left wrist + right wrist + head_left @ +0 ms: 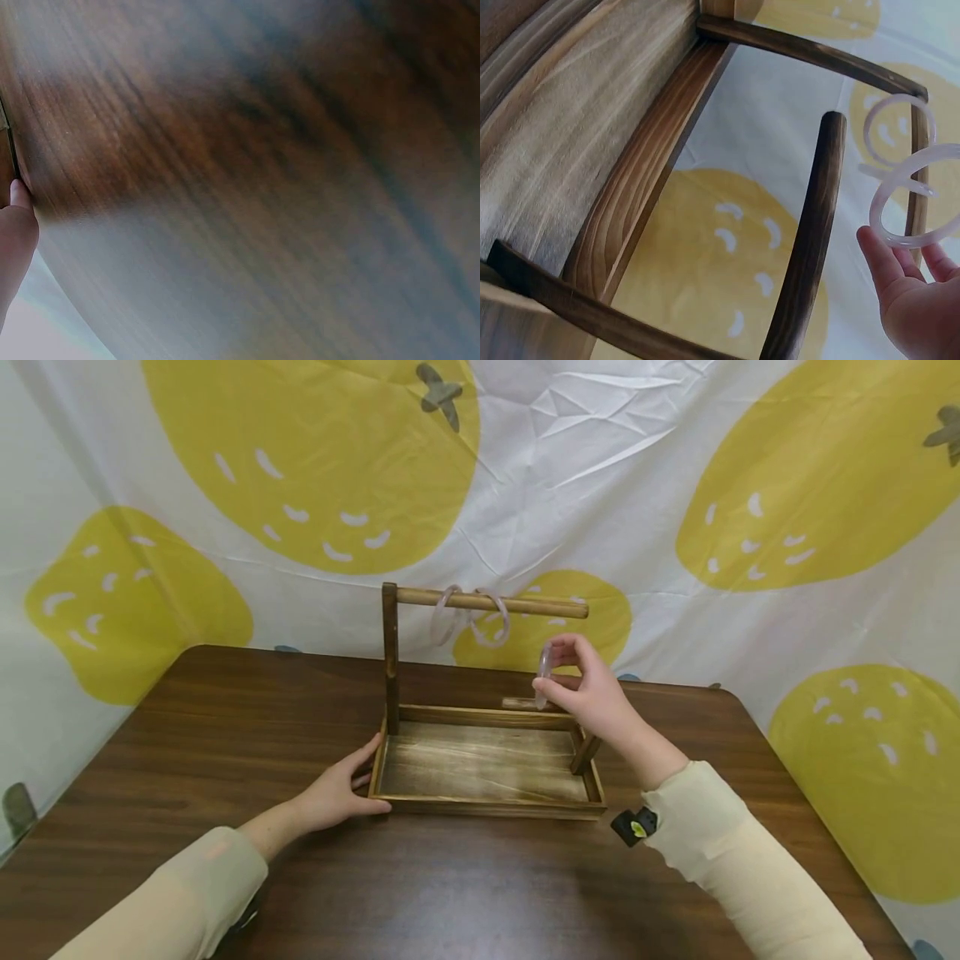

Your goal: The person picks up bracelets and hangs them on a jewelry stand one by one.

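Observation:
Finger and thumb of my right hand (592, 693) pinch a pale, translucent bangle (542, 678) upright, below the free end of a wooden stand's top rail (547, 607). Two similar bangles hang on that rail, a left one (435, 622) and a right one (505, 614). In the right wrist view the held bangle (881, 217) overlaps the hanging ones. My left hand (330, 793) holds the left end of the stand's tray base (487, 807), thumb at the front and fingers along the side. In the left wrist view only part of this hand (15, 232) shows.
A lower bar (810, 225) of the stand runs from its right post (587, 753), with a free end behind the tray. The stand's left post (391, 652) carries the top rail. Brown tabletop (465, 885) lies around it, and a lemon-print cloth (600, 510) hangs behind.

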`<state>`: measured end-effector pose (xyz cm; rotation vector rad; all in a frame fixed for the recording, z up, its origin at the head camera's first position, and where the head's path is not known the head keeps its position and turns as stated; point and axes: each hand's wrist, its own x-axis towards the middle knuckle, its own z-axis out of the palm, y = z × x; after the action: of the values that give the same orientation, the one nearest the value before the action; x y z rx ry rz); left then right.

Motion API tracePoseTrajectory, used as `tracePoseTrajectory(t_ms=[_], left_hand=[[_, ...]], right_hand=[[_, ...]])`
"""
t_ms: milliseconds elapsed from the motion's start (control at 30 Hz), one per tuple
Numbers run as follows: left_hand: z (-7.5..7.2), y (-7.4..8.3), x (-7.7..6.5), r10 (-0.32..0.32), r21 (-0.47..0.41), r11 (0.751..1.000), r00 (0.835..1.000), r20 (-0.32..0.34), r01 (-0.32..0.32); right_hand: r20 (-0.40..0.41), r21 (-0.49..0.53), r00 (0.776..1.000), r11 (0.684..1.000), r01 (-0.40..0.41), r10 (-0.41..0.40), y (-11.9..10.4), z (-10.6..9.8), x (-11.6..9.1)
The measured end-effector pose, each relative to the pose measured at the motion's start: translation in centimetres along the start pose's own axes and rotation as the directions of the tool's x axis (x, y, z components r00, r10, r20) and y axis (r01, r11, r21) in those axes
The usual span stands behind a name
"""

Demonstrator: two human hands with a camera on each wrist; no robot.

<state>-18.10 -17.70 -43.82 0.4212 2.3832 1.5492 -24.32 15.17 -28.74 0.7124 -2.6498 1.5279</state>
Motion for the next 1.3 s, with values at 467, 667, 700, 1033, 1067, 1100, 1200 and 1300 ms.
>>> tracePoseTrajectory(t_ms=[467, 667, 700, 1033, 1067, 1100, 1200, 1300], left_hand=[[0.1, 0.2, 0.0, 0.011, 0.011, 1.0, 1.0, -0.005, -0.011], [0.1, 0.2, 0.0, 0.017, 0.007, 1.0, 1.0, -0.004, -0.017], [0.1, 0.2, 0.0, 0.017, 0.006, 1.0, 1.0, -0.003, -0.017], [0.0, 0.2, 0.0, 0.018, 0.008, 1.0, 1.0, -0.002, -0.018], [0.0, 0.2, 0.1, 0.017, 0.007, 1.0, 1.0, -0.003, -0.017], [0.0, 0.2, 0.1, 0.018, 0.007, 1.0, 1.0, -0.004, -0.018], [0.0, 0.2, 0.1, 0.023, 0.006, 1.0, 1.0, -0.009, -0.023], [0.0, 0.1, 0.0, 0.029, 0.005, 1.0, 1.0, -0.011, -0.029]], right_hand=[[-0.056, 0.003, 0.998, 1.0, -0.019, 0.019, 0.3, -2.3, -0.1], [-0.078, 0.02, 0.997, 1.0, -0.023, 0.024, 0.5, -2.9, 0.1], [-0.084, 0.025, 0.996, 0.999, -0.023, 0.025, 0.5, -3.0, 0.1], [-0.112, 0.047, 0.992, 0.998, -0.046, 0.051, 0.9, -4.3, 0.6], [-0.115, 0.052, 0.992, 0.998, -0.044, 0.05, 0.9, -4.5, 0.7], [-0.118, 0.053, 0.992, 0.998, -0.044, 0.05, 1.0, -4.6, 0.8], [-0.125, 0.056, 0.991, 0.997, -0.044, 0.05, 1.3, -4.9, 0.9], [-0.138, 0.052, 0.989, 0.997, -0.05, 0.057, 1.4, -5.2, 1.1]])
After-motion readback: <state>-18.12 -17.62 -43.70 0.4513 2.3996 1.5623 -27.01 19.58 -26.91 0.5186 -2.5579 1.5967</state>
